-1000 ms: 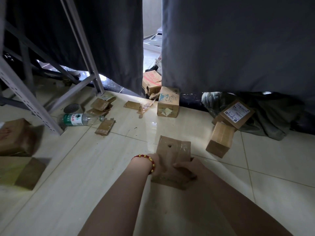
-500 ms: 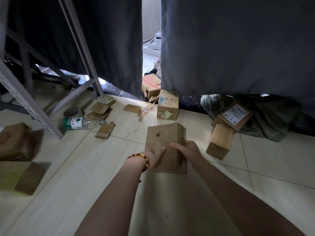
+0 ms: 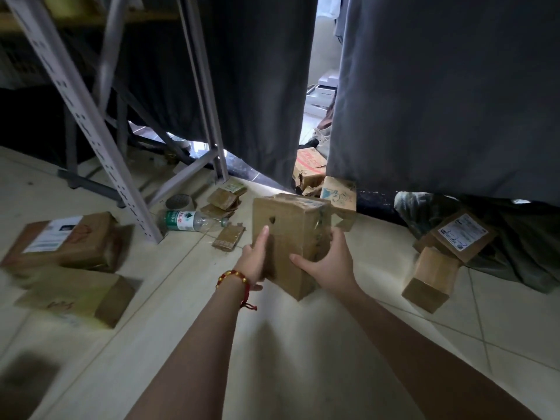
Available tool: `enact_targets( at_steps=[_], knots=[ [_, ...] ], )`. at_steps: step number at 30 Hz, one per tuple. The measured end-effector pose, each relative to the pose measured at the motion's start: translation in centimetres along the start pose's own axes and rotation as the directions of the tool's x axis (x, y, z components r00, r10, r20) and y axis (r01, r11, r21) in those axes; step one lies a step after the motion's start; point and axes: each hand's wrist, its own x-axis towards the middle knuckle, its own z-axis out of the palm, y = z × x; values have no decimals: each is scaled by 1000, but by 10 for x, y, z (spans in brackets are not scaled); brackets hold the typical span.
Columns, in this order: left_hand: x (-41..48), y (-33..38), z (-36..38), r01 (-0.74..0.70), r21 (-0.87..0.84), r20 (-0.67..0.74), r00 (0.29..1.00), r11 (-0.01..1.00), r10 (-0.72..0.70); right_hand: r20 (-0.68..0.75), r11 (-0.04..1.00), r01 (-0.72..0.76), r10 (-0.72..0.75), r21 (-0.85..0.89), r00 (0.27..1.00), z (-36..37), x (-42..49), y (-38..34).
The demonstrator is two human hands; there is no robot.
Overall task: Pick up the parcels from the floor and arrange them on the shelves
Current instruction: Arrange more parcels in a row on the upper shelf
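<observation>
Above the pale tiled floor (image 3: pixel 303 344), at mid-frame, I see the parcel (image 3: pixel 291 237) held off the ground between both hands. My view has the left hand (image 3: pixel 257 259) flat against its near-left face with straight fingers, and the right hand (image 3: pixel 330 262) grasping the right side, thumb across the front and fingers wrapped round the far edge. A red and gold bracelet (image 3: pixel 235 277) sits on the left wrist. There is bare tile under and in front of the forearms. To the left the way narrows: the perforated shelf upright (image 3: pixel 88 122) slants down to the floor, with a plastic bottle (image 3: pixel 185 221) lying beside its foot and a flat cardboard scrap (image 3: pixel 228 237) just left of the parcel. Two larger boxes, a labelled box (image 3: pixel 63 241) and a plain box (image 3: pixel 75 295), lie near the left edge. To the right a small carton (image 3: pixel 430 278) leans against a labelled packet (image 3: pixel 463 234). Dark grey curtains (image 3: pixel 439 101) hang close behind, with a bright gap between them. The parcel itself is a brown, worn cardboard cube with a small hole in its front face, glossy tape over the top, frayed upper edges and bluish marks at the right corner.
</observation>
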Motion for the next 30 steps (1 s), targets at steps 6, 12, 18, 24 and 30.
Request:
enact_targets(
  at_steps=[6, 12, 18, 24, 30],
  knots=[
    [-50, 6, -32, 13, -426, -124, 990, 905, -73, 161, 864, 382, -348, -327, 924, -1, -13, -94],
    [-120, 75, -75, -111, -789, -216, 971, 604, -103, 179, 638, 667, -658, -384, 732, -17, -38, -209],
    [-226, 151, -148, -343, -877, -384, 921, 336, -62, 262, 488, 819, -783, -302, 564, -31, -71, -343],
    [-323, 216, -234, -306, -853, -391, 911, 422, -131, 292, 323, 900, -866, -293, 406, -68, -93, -472],
    [-422, 326, -276, -207, -663, -349, 936, 719, -52, 344, 277, 908, -858, -315, 381, -125, -94, -573]
  ],
)
